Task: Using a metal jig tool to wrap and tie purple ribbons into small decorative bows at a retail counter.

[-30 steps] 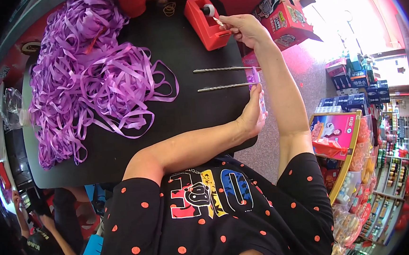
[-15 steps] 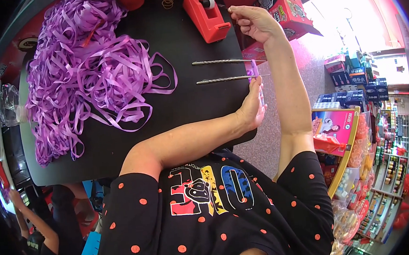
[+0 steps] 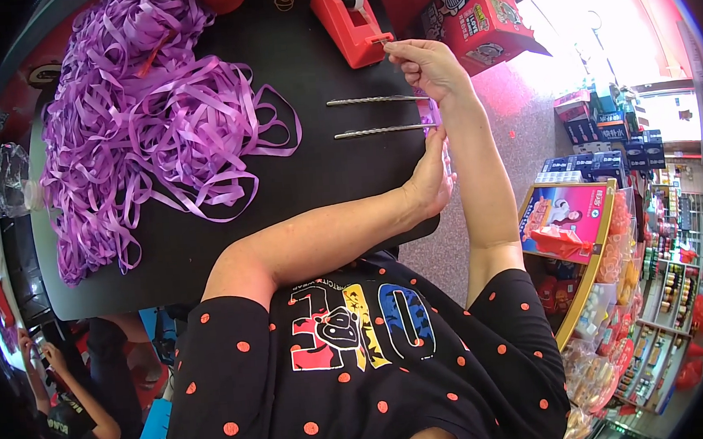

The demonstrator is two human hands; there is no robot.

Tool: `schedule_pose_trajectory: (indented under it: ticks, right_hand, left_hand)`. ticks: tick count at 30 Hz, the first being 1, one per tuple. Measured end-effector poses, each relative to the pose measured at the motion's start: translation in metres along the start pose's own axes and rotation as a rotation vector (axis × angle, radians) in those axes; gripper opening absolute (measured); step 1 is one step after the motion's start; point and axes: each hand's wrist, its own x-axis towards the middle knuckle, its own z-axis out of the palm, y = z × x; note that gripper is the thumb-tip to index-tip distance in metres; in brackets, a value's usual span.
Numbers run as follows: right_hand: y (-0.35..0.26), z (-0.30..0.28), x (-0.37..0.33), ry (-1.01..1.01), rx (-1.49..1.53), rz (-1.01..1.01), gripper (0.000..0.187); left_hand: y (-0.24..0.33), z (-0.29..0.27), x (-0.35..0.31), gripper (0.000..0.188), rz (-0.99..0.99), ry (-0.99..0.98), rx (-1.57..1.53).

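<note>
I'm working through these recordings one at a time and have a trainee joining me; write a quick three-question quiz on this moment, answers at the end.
1. Which of the person's hands is nearer the red tape dispenser?
2. True or false: the heap of purple ribbon lies to the left of the metal rods.
3. How many metal rods point out over the black table? A) one B) two C) four

Key:
1. The right hand; its fingertips are at the dispenser's front end, while the left hand is by the ends of the rods.
2. True.
3. B
</note>
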Motion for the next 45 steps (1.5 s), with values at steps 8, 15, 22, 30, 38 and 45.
schedule_pose_trajectory:
  ticks: [8,15,22,30,38,45]
  right_hand:
    - [0.019,0.015,-0.003,0.528,-1.357,-0.481,0.023]
    - [0.002,-0.055,-0.079,0.006,-0.348,-0.16,0.023]
    - [0.014,-0.086,-0.138,0.006,-0.631,-0.108,0.018]
    - [0.024,-0.083,-0.157,0.001,-0.822,-0.075,0.017]
    - [0.024,-0.062,-0.176,0.197,-0.956,-0.122,0.028]
    - [0.064,-0.076,-0.185,0.459,-0.63,-0.282,0.025]
  left_hand:
    - [0.005,0.012,-0.01,0.062,0.045,-0.031,-0.115]
    - [0.004,0.021,-0.017,0.048,0.027,0.212,-0.049]
    - [0.006,0.01,-0.007,0.051,0.058,0.141,-0.021]
    - [0.004,0.008,-0.01,0.077,0.038,0.147,0.037]
    - [0.002,0.007,-0.012,0.085,0.063,0.175,0.064]
    - [0.001,0.013,-0.011,0.083,0.067,0.196,0.083]
